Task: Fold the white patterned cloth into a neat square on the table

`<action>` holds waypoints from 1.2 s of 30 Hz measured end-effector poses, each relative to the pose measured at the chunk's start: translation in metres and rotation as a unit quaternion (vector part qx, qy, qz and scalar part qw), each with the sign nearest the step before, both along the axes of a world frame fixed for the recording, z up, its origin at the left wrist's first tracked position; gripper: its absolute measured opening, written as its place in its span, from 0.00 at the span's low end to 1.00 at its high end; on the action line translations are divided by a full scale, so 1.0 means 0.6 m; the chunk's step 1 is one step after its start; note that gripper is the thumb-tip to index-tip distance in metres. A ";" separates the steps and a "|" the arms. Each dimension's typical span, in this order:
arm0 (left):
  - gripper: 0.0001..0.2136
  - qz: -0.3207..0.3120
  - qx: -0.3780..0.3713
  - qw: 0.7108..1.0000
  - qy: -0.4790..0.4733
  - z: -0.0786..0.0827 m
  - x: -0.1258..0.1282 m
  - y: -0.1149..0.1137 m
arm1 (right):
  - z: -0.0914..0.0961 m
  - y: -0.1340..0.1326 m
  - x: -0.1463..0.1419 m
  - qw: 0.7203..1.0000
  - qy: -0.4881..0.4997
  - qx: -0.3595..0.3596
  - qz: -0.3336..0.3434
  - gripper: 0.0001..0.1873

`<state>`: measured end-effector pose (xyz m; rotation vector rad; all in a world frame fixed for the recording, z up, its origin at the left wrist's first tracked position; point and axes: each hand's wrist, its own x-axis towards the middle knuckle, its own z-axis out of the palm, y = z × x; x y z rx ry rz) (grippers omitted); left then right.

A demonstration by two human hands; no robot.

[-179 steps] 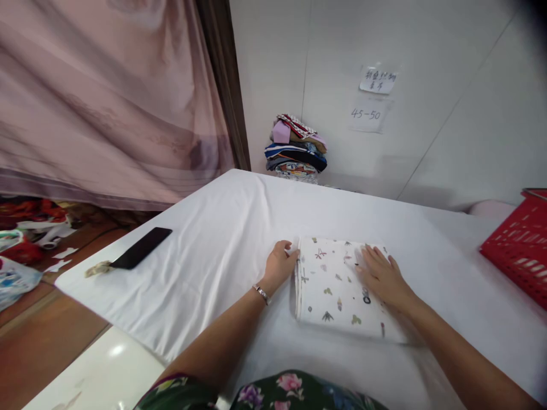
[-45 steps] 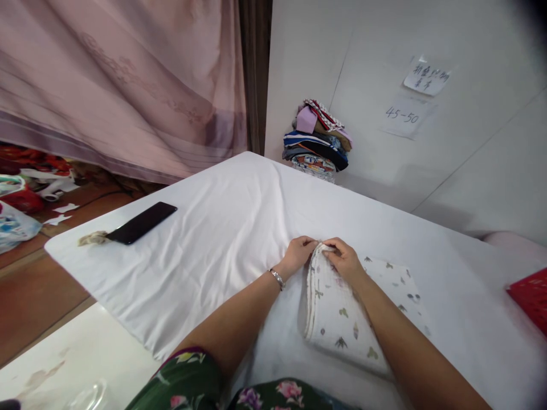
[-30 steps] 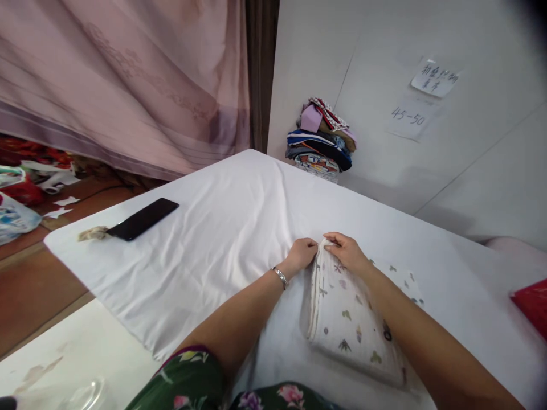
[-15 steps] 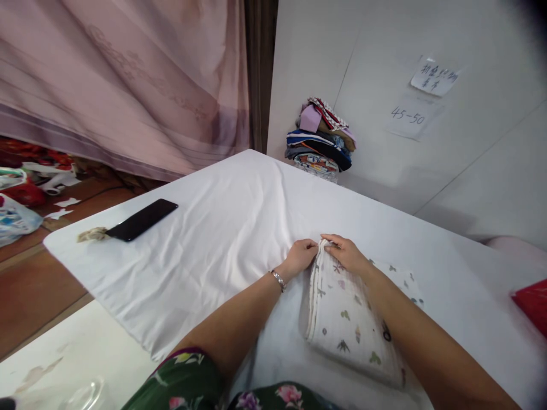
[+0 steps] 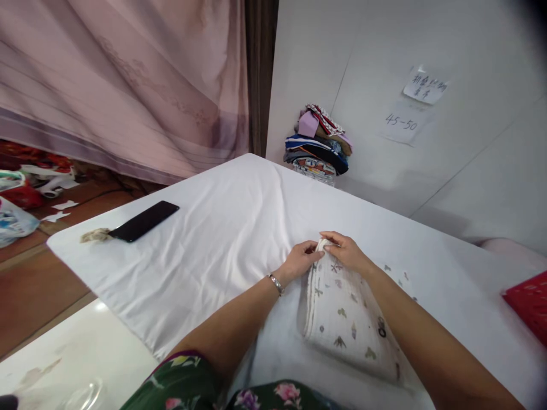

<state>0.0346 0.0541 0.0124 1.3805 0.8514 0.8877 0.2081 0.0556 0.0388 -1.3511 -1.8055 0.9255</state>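
A white muslin cloth [image 5: 342, 319] with small plant prints lies folded in several layers in front of me. My left hand [image 5: 302, 259], a bracelet on its wrist, pinches the cloth's far left corner. Across from it, my right hand [image 5: 347, 250] grips the same far edge between thumb and fingers. The two hands are close together, with the layered edge between them. My right forearm hides part of the cloth, and some of the same print [image 5: 401, 276] shows beyond it.
A wrinkled white cloth [image 5: 231, 228] covers the table's left part. On it lies a black phone [image 5: 147, 221] with a beige strap. Folded clothes [image 5: 318, 142] are stacked by the wall. Something red [image 5: 530, 304] sits at the right edge. A pink curtain [image 5: 171, 74] hangs behind.
My left thumb has moved slightly right over the cloth's corner. Both hands stay on the folded edge, and the view has shifted a little.
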 end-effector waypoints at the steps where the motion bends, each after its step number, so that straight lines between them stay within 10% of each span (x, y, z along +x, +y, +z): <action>1: 0.14 -0.002 -0.003 1.000 -0.007 0.001 0.001 -0.001 | 0.000 0.001 0.001 1.000 0.006 -0.012 0.007 0.23; 15: 0.21 -0.068 -0.014 0.962 0.264 0.047 -0.041 -0.086 | 0.013 0.006 -0.005 0.995 -0.062 -0.077 0.003 0.28; 36: 0.21 0.012 -0.002 0.989 0.148 0.052 -0.068 -0.210 | -0.014 -0.004 -0.016 0.988 -0.139 0.017 -0.067 0.27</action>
